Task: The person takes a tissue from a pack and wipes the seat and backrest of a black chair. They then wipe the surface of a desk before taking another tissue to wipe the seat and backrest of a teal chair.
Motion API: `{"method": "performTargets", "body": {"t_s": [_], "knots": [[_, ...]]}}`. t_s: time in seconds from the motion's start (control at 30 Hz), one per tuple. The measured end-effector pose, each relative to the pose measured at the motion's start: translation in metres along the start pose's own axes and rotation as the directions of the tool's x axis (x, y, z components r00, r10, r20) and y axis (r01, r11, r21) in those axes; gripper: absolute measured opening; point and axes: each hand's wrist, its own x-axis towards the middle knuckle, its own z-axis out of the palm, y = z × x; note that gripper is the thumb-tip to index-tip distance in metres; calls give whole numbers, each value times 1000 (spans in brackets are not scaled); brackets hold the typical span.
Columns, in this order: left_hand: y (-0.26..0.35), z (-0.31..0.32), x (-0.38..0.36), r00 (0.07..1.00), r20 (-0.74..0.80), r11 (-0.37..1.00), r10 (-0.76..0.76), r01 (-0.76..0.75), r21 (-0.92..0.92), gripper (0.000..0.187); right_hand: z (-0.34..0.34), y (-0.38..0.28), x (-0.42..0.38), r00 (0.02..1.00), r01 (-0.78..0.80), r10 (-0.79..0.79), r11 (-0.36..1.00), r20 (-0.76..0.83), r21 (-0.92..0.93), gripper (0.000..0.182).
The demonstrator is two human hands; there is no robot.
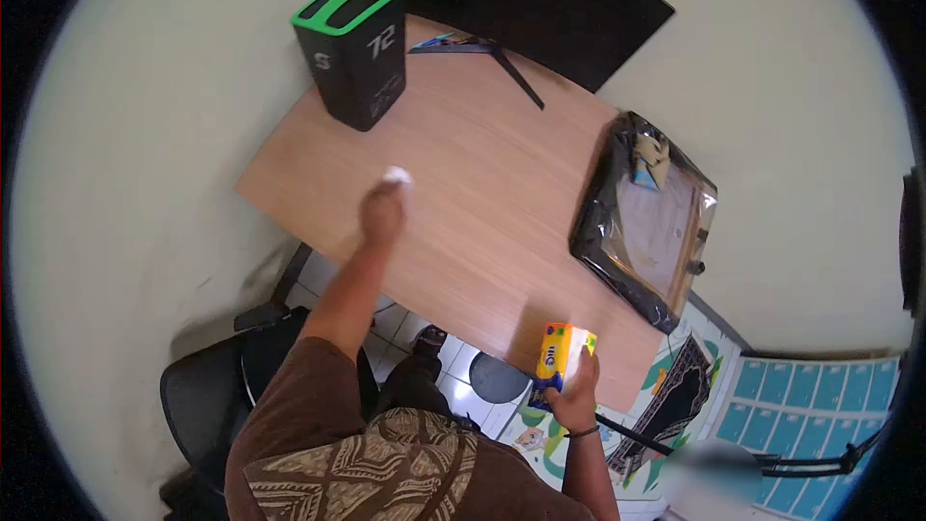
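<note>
My left hand (383, 214) is closed over the left part of the wooden desk. A crumpled white wad (396, 176), which looks like a tissue, pokes out past its fingers. At the desk's near right edge, my right hand (576, 399) grips a yellow, white and blue tissue pack (555, 357). The thumb and fingers lie on either side of the pack. Part of its side is covered by that hand.
A black bin-shaped box with a green rim (367, 68) stands at the desk's (473, 174) back left. Behind is a large monitor (540, 0) on a splayed stand. A black plastic-wrapped package (646, 222) lies at right. A black chair (207, 405) stands at lower left.
</note>
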Motion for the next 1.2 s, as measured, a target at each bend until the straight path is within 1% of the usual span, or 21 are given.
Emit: {"method": "performTargets", "body": {"t_s": [0.03, 0.1, 0.17, 0.23, 0.27, 0.3, 0.33, 0.37, 0.43, 0.57, 0.63, 0.7, 0.73, 0.77, 0.87, 0.97, 1.0, 1.03, 1.1, 1.13, 1.2], "knots": [[38, -7, -10, 962, 264, 971, 74, -130, 202, 19, 2, 6, 3, 998, 45, -46, 998, -31, -33, 104], [113, -8, -48, 788, 589, 984, -179, 136, 116, 29, 0, 3, 22, 998, 11, -14, 999, -55, -49, 102], [144, 4, -129, 828, 556, 997, 70, -66, -28, 35, -4, 7, 40, 977, -155, 131, 978, -169, -141, 102], [156, -13, -172, 676, 467, 822, 569, -466, -327, 31, 8, 33, 55, 971, -126, 80, 972, -227, -198, 104], [169, -29, -177, 673, 471, 821, 571, -460, -338, 31, 13, 42, 64, 964, -148, 96, 969, -247, -198, 105], [185, -48, -180, 730, 624, 925, 279, -29, -379, 28, 16, 49, 67, 956, -174, 117, 965, -270, -196, 107], [196, -65, -181, 639, 769, 858, -8, 400, -323, 27, 20, 52, 70, 959, -167, 113, 967, -261, -192, 109], [200, -74, -175, 629, 767, 778, -125, 542, -317, 27, 24, 53, 72, 962, -152, 102, 971, -252, -186, 110], [198, -86, -173, 412, 869, 160, -274, 911, -381, 25, 29, 44, 71, 971, -126, 81, 974, -226, -191, 113], [203, -132, -158, 470, 842, 185, -266, 882, -434, 28, 29, -3, 53, 964, -203, 133, 928, -232, -312, 112], [218, -158, -166, 443, 864, 124, -238, 896, -426, 31, 34, -9, 37, 936, 181, -255, 940, -244, -288, 109], [247, -190, -182, 440, 886, -20, -146, 894, -448, 32, 32, -36, 10, 942, 319, -312, 947, -124, 40, 111], [258, -200, -196, 435, 893, -52, -113, 895, -443, 32, 28, -53, -10, 944, 268, -317, 895, 87, 356, 112], [267, -208, -214, 444, 886, -43, -130, 891, -453, 32, 25, -64, -28, 880, 128, -376, 774, 288, 620, 113], [287, -228, -272, 443, 879, -44, -178, 888, -457, 32, 25, -79, -70, 768, 215, -584, 622, 263, 753, 115], [283, -247, -325, 438, 855, -98, -278, 873, -478, 29, 47, -68, -96, 776, 199, -528, 725, 346, 660, 114], [286, -254, -341, 430, 833, -80, -349, 871, -484, 24, 57, -68, -110, 818, 146, -512, 627, 263, 765, 84], [286, -258, -355, 380, 835, -62, -399, 897, -438, 21, 59, -69, -120, 794, 147, -539, 620, 282, 771, 84], [278, -269, -381, 385, 859, -10, -336, 911, -412, 23, 57, -63, -131, 766, 268, -475, 849, 433, 456, 42], [275, -281, -386, 395, 848, -17, -355, 904, -428, 23, 59, -58, -138, 749, 277, -490, 844, 446, 460, 42], [270, -305, -390, 471, 799, 497, -375, 829, -255, 30, 67, -32, -148, 769, 350, -489, 861, 411, 370, 26]]}}
